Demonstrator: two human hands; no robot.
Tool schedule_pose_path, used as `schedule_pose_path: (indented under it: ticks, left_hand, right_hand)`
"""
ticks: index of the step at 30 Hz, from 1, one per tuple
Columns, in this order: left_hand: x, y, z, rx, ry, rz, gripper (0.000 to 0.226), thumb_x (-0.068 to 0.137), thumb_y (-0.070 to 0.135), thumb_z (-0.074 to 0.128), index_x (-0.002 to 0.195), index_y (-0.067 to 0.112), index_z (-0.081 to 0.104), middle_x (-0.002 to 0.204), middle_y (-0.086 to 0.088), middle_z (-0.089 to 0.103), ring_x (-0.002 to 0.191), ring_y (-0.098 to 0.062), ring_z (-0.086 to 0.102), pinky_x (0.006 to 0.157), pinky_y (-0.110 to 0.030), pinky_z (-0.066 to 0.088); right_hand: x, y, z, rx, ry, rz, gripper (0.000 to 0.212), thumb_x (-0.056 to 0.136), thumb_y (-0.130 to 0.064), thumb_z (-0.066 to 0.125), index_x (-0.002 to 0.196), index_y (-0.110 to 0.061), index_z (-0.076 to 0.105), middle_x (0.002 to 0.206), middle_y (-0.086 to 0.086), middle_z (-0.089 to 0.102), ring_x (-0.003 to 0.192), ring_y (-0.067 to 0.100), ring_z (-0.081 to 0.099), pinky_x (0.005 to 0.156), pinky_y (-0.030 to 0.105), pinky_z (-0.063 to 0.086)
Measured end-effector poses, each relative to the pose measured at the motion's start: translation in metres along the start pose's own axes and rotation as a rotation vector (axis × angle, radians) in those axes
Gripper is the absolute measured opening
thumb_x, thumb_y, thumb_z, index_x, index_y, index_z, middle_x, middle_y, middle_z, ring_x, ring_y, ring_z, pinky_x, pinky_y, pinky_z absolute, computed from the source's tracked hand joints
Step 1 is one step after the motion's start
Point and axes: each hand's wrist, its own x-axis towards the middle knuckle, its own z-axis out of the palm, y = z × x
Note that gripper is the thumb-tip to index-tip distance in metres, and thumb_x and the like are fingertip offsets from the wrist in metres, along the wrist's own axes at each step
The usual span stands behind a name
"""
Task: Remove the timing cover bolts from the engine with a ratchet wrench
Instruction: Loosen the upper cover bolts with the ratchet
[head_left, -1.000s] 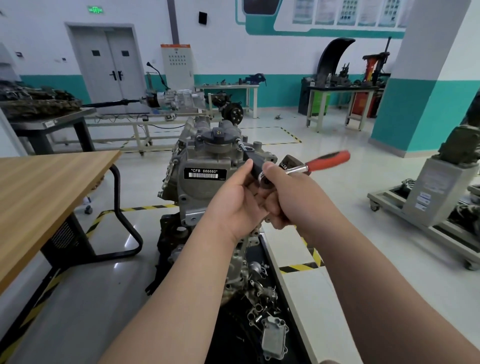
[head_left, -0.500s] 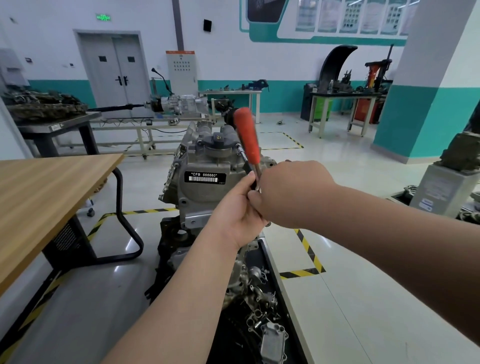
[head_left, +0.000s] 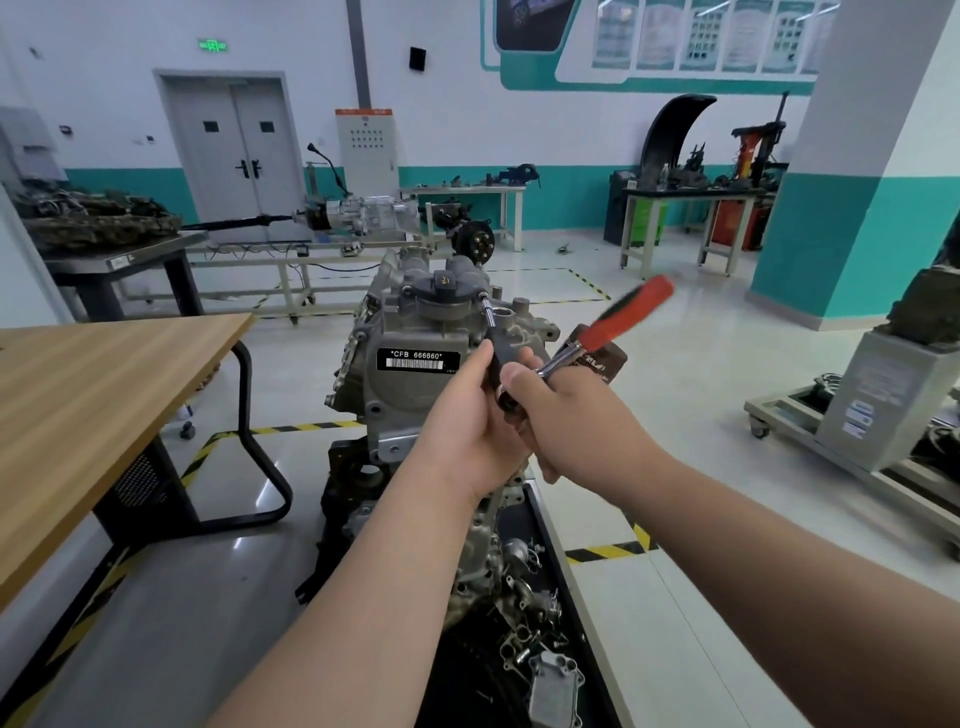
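Red-handled wrench (head_left: 602, 332) swung right — fingers (head_left: 519, 378) grip its head.

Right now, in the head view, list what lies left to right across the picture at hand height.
Wooden table → engine barcode label → left hand → right hand → grey box
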Motion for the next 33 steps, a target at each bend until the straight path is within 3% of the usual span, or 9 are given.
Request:
schedule_pose_path:
  ticks: [2,5,9,13,19,22,26,30,33]
  left_hand:
    - [0.001,0.001,-0.002,0.015,-0.018,0.012,0.045,0.098,0.044,0.047,0.089,0.009,0.072,0.085,-0.004,0.071,0.075,-0.02,0.07,0.066,-0.029,0.058]
    - [-0.002,0.002,0.0,0.081,-0.019,0.021,0.048,0.098,0.047,0.044,0.086,0.011,0.074,0.072,-0.004,0.072,0.052,-0.02,0.065,0.047,-0.023,0.052]
    - [-0.004,0.002,0.001,0.163,-0.003,0.027,0.04,0.099,0.043,0.043,0.097,0.012,0.069,0.058,-0.005,0.064,0.038,-0.017,0.057,0.041,-0.017,0.046]
    - [-0.002,-0.002,-0.001,0.2,0.029,0.01,0.049,0.097,0.043,0.047,0.073,0.013,0.078,0.058,-0.002,0.06,0.042,-0.016,0.059,0.042,-0.018,0.048]
    - [-0.001,-0.005,0.0,0.176,0.045,-0.021,0.049,0.095,0.046,0.05,0.068,0.015,0.076,0.06,0.0,0.066,0.045,-0.013,0.061,0.042,-0.016,0.047]
    - [0.0,-0.003,0.002,0.142,0.024,-0.008,0.044,0.097,0.042,0.049,0.079,0.011,0.074,0.078,0.002,0.073,0.064,-0.013,0.069,0.053,-0.02,0.054]
    - [0.0,-0.003,0.001,0.143,0.015,-0.001,0.046,0.097,0.042,0.049,0.077,0.012,0.076,0.079,0.001,0.071,0.067,-0.013,0.068,0.054,-0.022,0.055]
    - [-0.003,-0.004,0.003,0.167,0.036,-0.013,0.048,0.095,0.048,0.049,0.075,0.016,0.079,0.078,-0.003,0.044,0.078,-0.025,0.056,0.077,-0.03,0.058]
    - [-0.002,-0.005,0.005,0.154,0.027,-0.018,0.048,0.096,0.045,0.048,0.076,0.015,0.079,0.063,-0.003,0.057,0.052,-0.019,0.063,0.052,-0.022,0.054]
  right_hand:
    - [-0.002,0.006,0.007,0.244,0.003,0.057,0.059,0.099,-0.041,0.042,0.051,-0.01,0.052,0.039,-0.005,0.051,0.037,0.017,0.049,0.044,0.027,0.045]
    - [-0.005,0.012,0.019,0.646,-0.073,0.173,0.049,0.102,-0.043,0.038,0.075,-0.009,0.062,0.047,0.004,0.048,0.036,0.02,0.04,0.042,0.026,0.035]
    - [-0.009,0.014,0.025,1.153,-0.207,0.332,0.053,0.099,-0.053,0.039,0.071,-0.016,0.066,0.048,-0.001,0.039,0.034,0.014,0.03,0.039,0.023,0.029]
    - [-0.013,0.014,0.023,1.38,-0.303,0.427,0.048,0.096,-0.051,0.039,0.075,-0.012,0.056,0.044,-0.005,0.035,0.029,0.01,0.028,0.036,0.02,0.03]
    - [-0.017,0.013,0.025,1.638,-0.362,0.507,0.051,0.098,-0.049,0.038,0.076,-0.008,0.06,0.042,-0.006,0.037,0.026,0.008,0.03,0.034,0.017,0.028]
    - [-0.016,0.011,0.027,1.711,-0.347,0.509,0.056,0.098,-0.052,0.037,0.074,-0.008,0.061,0.041,-0.006,0.036,0.025,0.009,0.03,0.034,0.016,0.029]
    - [-0.016,0.011,0.026,1.647,-0.345,0.482,0.06,0.098,-0.053,0.036,0.066,-0.01,0.064,0.039,-0.006,0.035,0.024,0.008,0.029,0.034,0.016,0.026]
    - [-0.015,0.012,0.026,1.433,-0.274,0.445,0.059,0.099,-0.056,0.035,0.064,-0.014,0.058,0.038,-0.005,0.032,0.024,0.008,0.025,0.032,0.016,0.026]
    - [-0.012,0.015,0.024,1.188,-0.187,0.369,0.061,0.099,-0.054,0.038,0.056,-0.025,0.069,0.045,-0.001,0.033,0.028,0.011,0.026,0.037,0.019,0.026]
